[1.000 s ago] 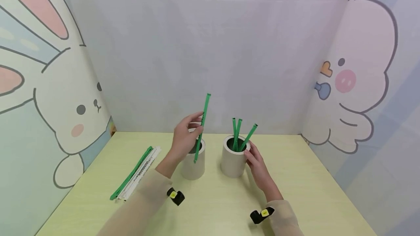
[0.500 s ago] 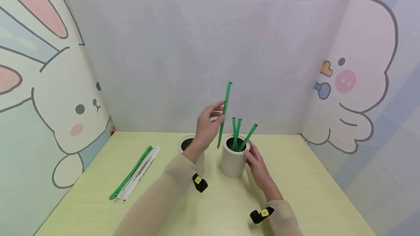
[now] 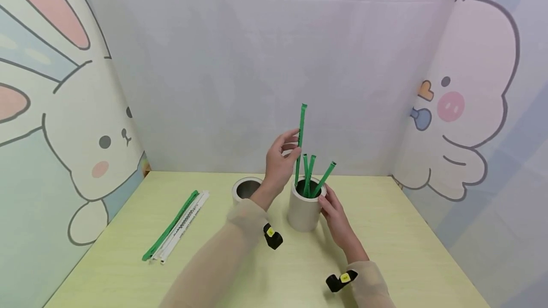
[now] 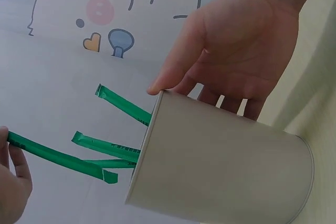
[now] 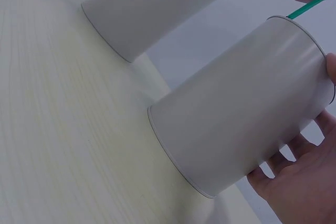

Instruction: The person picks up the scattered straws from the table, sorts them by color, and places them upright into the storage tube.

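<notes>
My left hand (image 3: 279,163) pinches a green wrapped straw (image 3: 302,122) upright between thumb and fingers. The straw's lower end is at the left side of the right-hand cup's mouth; in the left wrist view that end (image 4: 109,176) shows just outside the rim. Several green wrapped straws (image 3: 327,172) lean inside this pale grey cylindrical cup (image 3: 303,215). My right hand (image 3: 338,217) grips the cup from the right, thumb by the rim and fingers along the far side. Behind my left wrist stands a second matching cup (image 3: 234,196), partly hidden, its visible interior dark.
To the left, green wrapped straws (image 3: 171,225) and white wrapped straws (image 3: 184,227) lie together on the pale yellow-green table (image 3: 107,265). A grey-white cloth backdrop (image 3: 274,61) and cartoon-printed side walls surround the table.
My left hand has carried the green straw rightward from above the left cup to the right cup's mouth. My right hand and its cup have stayed in place.
</notes>
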A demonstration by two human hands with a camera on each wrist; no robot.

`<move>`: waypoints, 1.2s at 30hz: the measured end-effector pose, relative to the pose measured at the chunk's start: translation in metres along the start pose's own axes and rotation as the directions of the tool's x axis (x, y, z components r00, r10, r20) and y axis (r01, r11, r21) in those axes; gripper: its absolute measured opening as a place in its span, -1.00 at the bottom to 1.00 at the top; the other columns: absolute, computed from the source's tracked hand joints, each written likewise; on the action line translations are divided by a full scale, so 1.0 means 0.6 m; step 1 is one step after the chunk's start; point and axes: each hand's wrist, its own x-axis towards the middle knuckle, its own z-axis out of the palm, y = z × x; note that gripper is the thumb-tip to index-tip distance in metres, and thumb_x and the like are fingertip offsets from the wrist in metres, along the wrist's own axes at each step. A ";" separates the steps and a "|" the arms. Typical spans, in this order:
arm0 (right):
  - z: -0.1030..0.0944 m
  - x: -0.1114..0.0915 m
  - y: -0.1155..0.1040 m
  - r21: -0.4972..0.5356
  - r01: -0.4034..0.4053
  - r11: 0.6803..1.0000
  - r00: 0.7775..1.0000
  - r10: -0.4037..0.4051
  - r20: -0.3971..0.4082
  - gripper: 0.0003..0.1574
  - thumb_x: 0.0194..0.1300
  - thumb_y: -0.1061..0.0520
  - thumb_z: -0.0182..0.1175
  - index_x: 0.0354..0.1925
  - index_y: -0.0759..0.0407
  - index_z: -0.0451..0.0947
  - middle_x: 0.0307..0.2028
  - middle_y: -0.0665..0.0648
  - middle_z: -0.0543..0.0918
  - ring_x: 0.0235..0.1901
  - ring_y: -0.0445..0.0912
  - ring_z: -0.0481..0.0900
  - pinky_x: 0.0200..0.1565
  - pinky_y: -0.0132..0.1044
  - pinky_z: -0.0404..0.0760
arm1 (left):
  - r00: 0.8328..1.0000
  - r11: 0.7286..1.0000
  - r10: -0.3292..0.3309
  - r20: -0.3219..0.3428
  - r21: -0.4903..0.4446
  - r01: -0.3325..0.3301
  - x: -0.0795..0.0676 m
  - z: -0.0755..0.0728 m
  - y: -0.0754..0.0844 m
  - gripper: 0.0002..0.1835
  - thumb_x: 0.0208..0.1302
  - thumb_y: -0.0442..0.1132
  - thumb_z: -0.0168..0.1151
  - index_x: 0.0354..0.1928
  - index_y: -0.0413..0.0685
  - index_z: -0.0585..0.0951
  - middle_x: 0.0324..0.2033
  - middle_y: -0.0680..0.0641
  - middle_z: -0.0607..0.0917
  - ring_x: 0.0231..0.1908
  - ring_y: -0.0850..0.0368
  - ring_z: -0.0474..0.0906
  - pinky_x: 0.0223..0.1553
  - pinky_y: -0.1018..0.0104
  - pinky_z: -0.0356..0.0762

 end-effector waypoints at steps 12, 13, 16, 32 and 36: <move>-0.001 0.001 0.002 0.001 -0.013 1.000 1.000 0.013 -0.007 -0.17 0.71 -0.02 -0.07 0.72 0.09 -0.11 0.67 0.30 0.00 0.64 0.19 -0.04 0.60 0.29 -0.06 | 0.998 0.998 -0.062 -0.008 0.021 0.062 -0.023 0.020 -0.025 -0.48 0.55 -0.32 0.26 0.39 0.40 0.56 0.15 0.10 0.65 0.12 0.16 0.59 0.24 0.09 0.64; 0.000 0.001 0.001 -0.001 -0.015 1.000 1.000 0.015 -0.008 -0.17 0.71 -0.03 -0.06 0.72 0.08 -0.11 0.67 0.29 0.00 0.64 0.19 -0.04 0.60 0.29 -0.05 | 0.997 0.997 -0.071 -0.006 0.028 0.071 -0.027 0.021 -0.031 -0.48 0.55 -0.33 0.26 0.39 0.39 0.56 0.16 0.10 0.65 0.12 0.16 0.59 0.25 0.09 0.63; -0.001 0.000 0.001 -0.008 -0.017 1.000 1.000 0.017 -0.006 -0.17 0.71 -0.04 -0.06 0.72 0.08 -0.11 0.67 0.29 0.00 0.64 0.19 -0.04 0.60 0.30 -0.06 | 0.995 0.995 -0.098 -0.011 0.033 0.098 -0.037 0.025 -0.048 -0.48 0.54 -0.34 0.26 0.40 0.36 0.56 0.16 0.08 0.65 0.12 0.14 0.59 0.24 0.08 0.64; -0.002 0.001 -0.002 -0.016 -0.006 1.000 1.000 0.006 0.011 -0.17 0.72 -0.06 -0.08 0.72 0.08 -0.12 0.67 0.29 0.00 0.64 0.19 -0.04 0.60 0.33 -0.07 | 0.987 0.987 -0.159 -0.013 0.031 0.159 -0.064 0.021 -0.092 -0.47 0.49 -0.38 0.29 0.41 0.18 0.57 0.15 -0.01 0.67 0.10 0.09 0.63 0.19 0.15 0.68; -0.001 -0.001 0.000 -0.013 0.000 1.000 1.000 0.000 0.010 -0.18 0.72 -0.04 -0.09 0.72 0.10 -0.13 0.67 0.29 0.01 0.63 0.19 -0.02 0.59 0.32 -0.04 | 0.991 0.989 -0.131 0.009 0.064 0.130 -0.064 0.012 -0.081 -0.47 0.47 -0.37 0.30 0.40 0.23 0.58 0.17 -0.02 0.68 0.10 0.10 0.64 0.20 0.16 0.67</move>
